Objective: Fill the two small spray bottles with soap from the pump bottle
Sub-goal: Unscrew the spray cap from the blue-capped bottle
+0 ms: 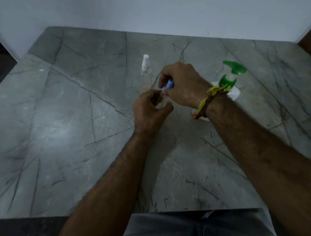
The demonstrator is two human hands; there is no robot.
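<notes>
A small clear spray bottle with a blue top (pixel 169 84) is held between both hands above the middle of the table. My left hand (pixel 150 110) grips its clear body from below. My right hand (pixel 181 84) pinches the blue spray head; most of the bottle is hidden by the fingers. A second clear spray bottle with a white top (pixel 146 70) stands upright just behind the hands. The white pump bottle with a green pump head (pixel 232 72) stands to the right, partly hidden behind my right wrist.
The grey marble table (pixel 68 114) runs up to a white wall (pixel 143 8) at the back. Its front edge lies near my lap. A dark floor drops off at the left, and a brown edge shows at far right.
</notes>
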